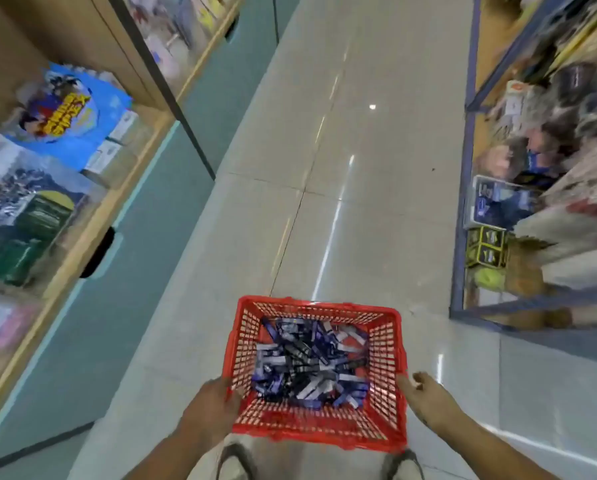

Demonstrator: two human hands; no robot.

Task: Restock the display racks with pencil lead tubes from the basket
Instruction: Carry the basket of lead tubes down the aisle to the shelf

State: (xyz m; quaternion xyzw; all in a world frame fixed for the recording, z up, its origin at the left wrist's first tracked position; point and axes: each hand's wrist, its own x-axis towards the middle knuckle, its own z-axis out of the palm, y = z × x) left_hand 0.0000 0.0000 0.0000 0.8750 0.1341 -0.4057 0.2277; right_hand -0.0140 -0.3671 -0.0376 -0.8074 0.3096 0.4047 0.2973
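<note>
A red plastic basket [387, 344] is carried in front of me at the bottom centre of the head view. Inside it lie several blue, black and white pencil lead tubes [307, 362] in a loose heap. My left hand [214, 407] grips the basket's left rim near the front corner. My right hand [421, 393] holds the right rim, fingers curled at its edge. Both forearms reach in from the bottom. The picture is blurred by motion.
I stand in a shop aisle with a shiny grey tiled floor [342, 150]. Wooden shelves [92, 216] with a blue box [65, 116] and green packs run along the left. A blue metal rack [463, 188] crowded with goods stands on the right.
</note>
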